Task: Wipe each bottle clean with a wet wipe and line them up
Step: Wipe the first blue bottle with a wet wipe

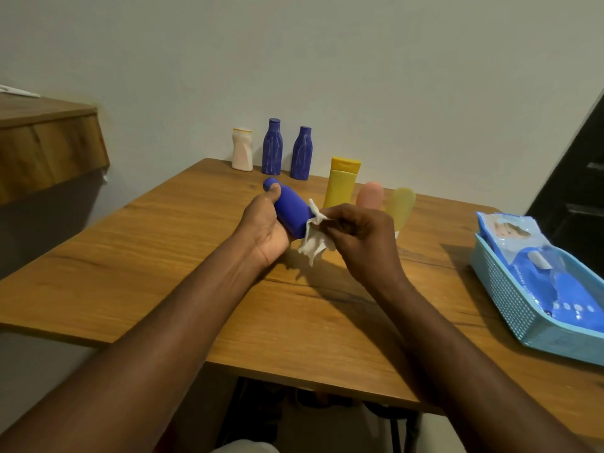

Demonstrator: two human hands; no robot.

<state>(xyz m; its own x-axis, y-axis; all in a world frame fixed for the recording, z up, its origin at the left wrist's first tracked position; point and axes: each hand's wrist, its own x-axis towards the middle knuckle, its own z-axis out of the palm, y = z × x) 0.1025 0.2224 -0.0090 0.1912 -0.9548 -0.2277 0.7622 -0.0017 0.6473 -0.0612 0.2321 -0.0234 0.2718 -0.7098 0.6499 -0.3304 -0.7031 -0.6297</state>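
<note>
Seven bottles are in sight around the light-brown wooden table (130, 256), and I take them from the left. Past the table's left edge hangs a dark wooden wall shelf (49, 142). At the far edge, against the pale wall, three stand upright in a line: a small white plastic bottle (242, 152), then a tall blue bottle with pale streaks (272, 148), then a second streaked blue bottle (301, 155) just beside it.

Nearer me, the person's left hand (264, 223) grips a plain blue rounded bottle (291, 207) above the tabletop. The fingers curl under its body and the thumb presses near the cap. It lies tilted, cap end pointing away to the left, base end toward the other hand. A crumpled white wet wipe (313, 240) touches that base end and hangs down from it. The right hand (362, 237) pinches the wipe between curled fingers and thumb.

Behind the right hand stands a yellow squeeze tube (341, 183), upright. To its right are a pink rounded bottle (370, 194) and a pale yellow rounded bottle (400, 204). Both are blurred and partly hidden by the hand.

Well apart, at the table's right edge, a light-blue perforated plastic basket (510, 302) holds a blue and white pack of wipes (539, 266), its upper end sticking out over the rim.
</note>
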